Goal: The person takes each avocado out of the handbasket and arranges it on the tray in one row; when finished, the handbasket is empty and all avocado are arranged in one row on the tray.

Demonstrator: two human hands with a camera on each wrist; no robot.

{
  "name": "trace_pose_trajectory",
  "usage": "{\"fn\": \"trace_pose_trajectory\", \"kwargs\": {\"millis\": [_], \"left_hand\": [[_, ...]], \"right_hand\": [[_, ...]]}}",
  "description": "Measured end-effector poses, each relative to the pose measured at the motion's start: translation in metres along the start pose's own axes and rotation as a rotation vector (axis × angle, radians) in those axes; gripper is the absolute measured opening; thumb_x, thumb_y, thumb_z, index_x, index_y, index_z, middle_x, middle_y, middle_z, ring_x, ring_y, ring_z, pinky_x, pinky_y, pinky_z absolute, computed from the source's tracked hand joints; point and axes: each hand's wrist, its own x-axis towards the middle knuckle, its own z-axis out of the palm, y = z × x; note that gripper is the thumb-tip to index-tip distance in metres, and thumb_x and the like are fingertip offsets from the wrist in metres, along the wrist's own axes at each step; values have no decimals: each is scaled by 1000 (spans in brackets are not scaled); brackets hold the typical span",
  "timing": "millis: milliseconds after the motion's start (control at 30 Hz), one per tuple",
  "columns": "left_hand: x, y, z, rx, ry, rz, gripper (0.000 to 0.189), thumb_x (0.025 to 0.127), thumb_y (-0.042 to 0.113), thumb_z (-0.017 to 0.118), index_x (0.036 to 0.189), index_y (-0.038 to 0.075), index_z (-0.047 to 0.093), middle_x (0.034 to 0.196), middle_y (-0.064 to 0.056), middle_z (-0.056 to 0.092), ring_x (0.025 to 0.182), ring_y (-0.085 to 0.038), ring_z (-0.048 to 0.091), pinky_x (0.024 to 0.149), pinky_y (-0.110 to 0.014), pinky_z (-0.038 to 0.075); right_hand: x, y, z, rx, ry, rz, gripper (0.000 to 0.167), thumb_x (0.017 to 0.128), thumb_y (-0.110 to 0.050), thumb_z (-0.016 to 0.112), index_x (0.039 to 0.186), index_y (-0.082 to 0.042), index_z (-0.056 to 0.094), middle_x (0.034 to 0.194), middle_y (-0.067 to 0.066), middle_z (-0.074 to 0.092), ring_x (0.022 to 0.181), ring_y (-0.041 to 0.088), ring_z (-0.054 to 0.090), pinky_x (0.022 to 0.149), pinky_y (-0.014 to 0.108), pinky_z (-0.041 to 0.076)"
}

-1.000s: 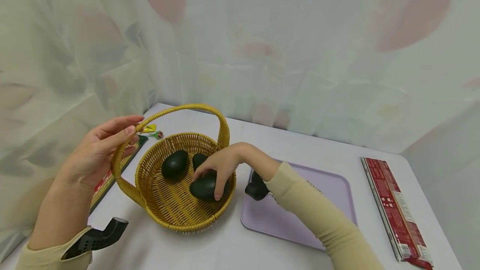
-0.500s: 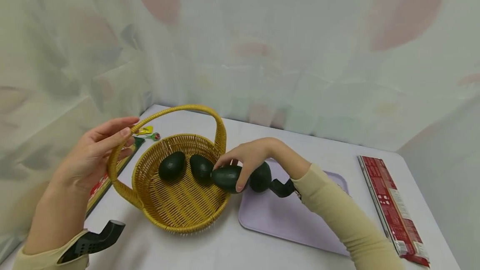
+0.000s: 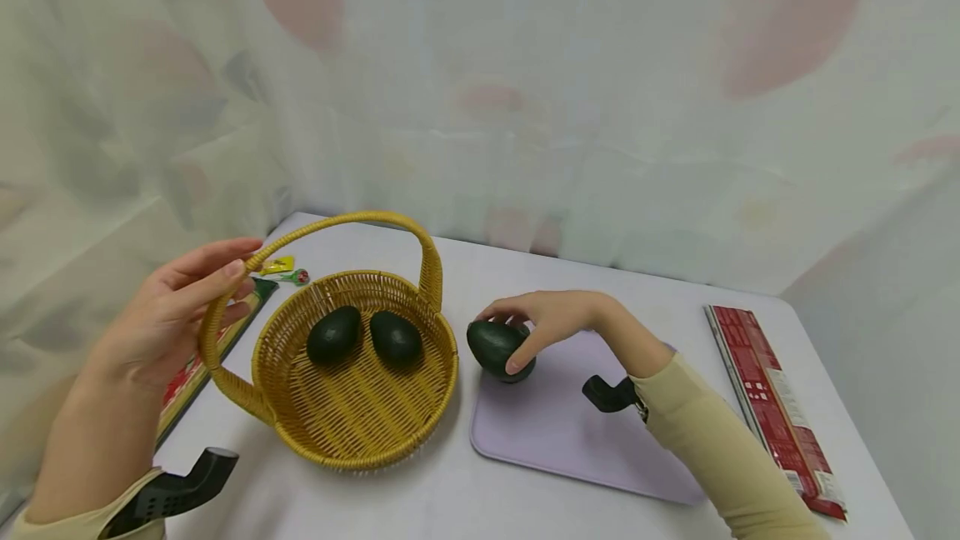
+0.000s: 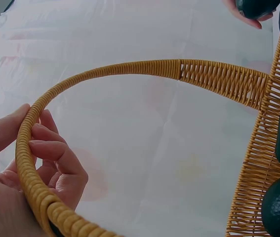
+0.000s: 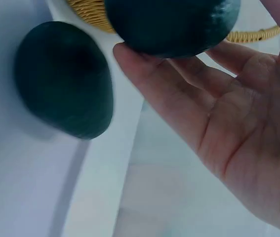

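My left hand point(image 3: 180, 307) grips the wrapped handle point(image 4: 105, 71) of a yellow wicker basket point(image 3: 352, 415), fingers curled round it in the left wrist view. Inside the basket lie two dark green avocados, one at left point(image 3: 333, 334) and one beside it point(image 3: 395, 337). Over the left end of a pale purple tray point(image 3: 570, 432), my right hand point(image 3: 558, 317) holds another avocado point(image 3: 491, 346) between thumb and fingers. A further avocado point(image 5: 63, 79) rests on the tray below, mostly hidden by the held one in the head view.
Long red packaging point(image 3: 772, 407) lies along the table's right side. A flat green-edged package point(image 3: 180, 394) lies left of the basket, partly behind the left hand. Near it are a small yellow packet point(image 3: 279, 265) and a red-and-green item point(image 3: 301, 277). A patterned curtain point(image 3: 570, 148) hangs behind the table.
The right hand has lifted an avocado out of the basket and carried it right, over the tray. The left hand keeps hold of the handle.
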Motion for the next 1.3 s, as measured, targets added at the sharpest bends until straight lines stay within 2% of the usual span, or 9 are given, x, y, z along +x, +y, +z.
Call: {"fn": "trace_pose_trajectory", "kwargs": {"millis": [200, 333, 533, 767, 900, 1067, 1167, 1300], "left_hand": [[-1, 0, -1, -13, -4, 4, 34, 102, 1, 43, 127, 10, 65, 111, -2, 59, 86, -14, 65, 75, -28, 56], [-1, 0, -1, -26, 3, 5, 34, 102, 1, 43, 126, 10, 66, 112, -2, 61, 86, -15, 66, 74, -28, 56], [-1, -1, -1, -33, 15, 7, 34, 102, 1, 44, 126, 10, 66, 113, -2, 62, 86, -15, 66, 74, -28, 56], [0, -1, -1, -30, 5, 26, 34, 102, 0, 43, 126, 10, 66, 113, -1, 62, 85, -15, 66, 73, -27, 56], [0, -1, -1, -33, 15, 22, 34, 102, 0, 44, 126, 10, 66, 113, -1, 63, 85, -15, 66, 73, -27, 56], [0, -1, 0, -31, 23, 21, 34, 102, 1, 44, 126, 10, 66, 113, -1, 62, 85, -15, 66, 74, -27, 56], [-1, -1, 0, -38, 20, 26, 34, 102, 0, 44, 126, 9, 66, 112, -2, 62, 85, -15, 66, 74, -28, 56], [0, -2, 0, -40, 10, 33, 34, 102, -1, 44, 126, 9, 66, 111, -2, 62, 85, -15, 67, 74, -27, 56]], "right_hand": [[-15, 21, 13, 163, 112, 1, 65, 83, -36, 76, 140, -31, 46, 130, -5, 53, 124, 17, 47, 104, 41, 37], [-24, 38, 26, 303, 212, 16, 69, 85, -35, 74, 144, -25, 41, 136, -1, 50, 127, 20, 46, 100, 41, 41], [-35, 56, 46, 557, 335, 38, 69, 89, -27, 72, 147, -17, 35, 140, 11, 46, 118, 27, 55, 86, 42, 51], [-44, 70, 63, 739, 490, 60, 68, 90, -20, 71, 146, -10, 34, 143, 21, 39, 105, 26, 64, 83, 40, 55], [-47, 76, 70, 767, 572, 88, 70, 89, -21, 71, 147, -10, 33, 147, 23, 36, 104, 25, 64, 85, 38, 54], [-50, 85, 78, 724, 658, 177, 72, 90, -26, 71, 148, -8, 33, 137, 22, 50, 107, 23, 63, 92, 37, 49], [-49, 90, 81, 699, 689, 225, 74, 89, -29, 71, 147, -6, 34, 133, 20, 55, 107, 21, 62, 92, 36, 48], [-48, 95, 85, 711, 689, 237, 76, 88, -28, 71, 148, -1, 32, 133, 22, 54, 105, 21, 63, 87, 32, 49]]}}
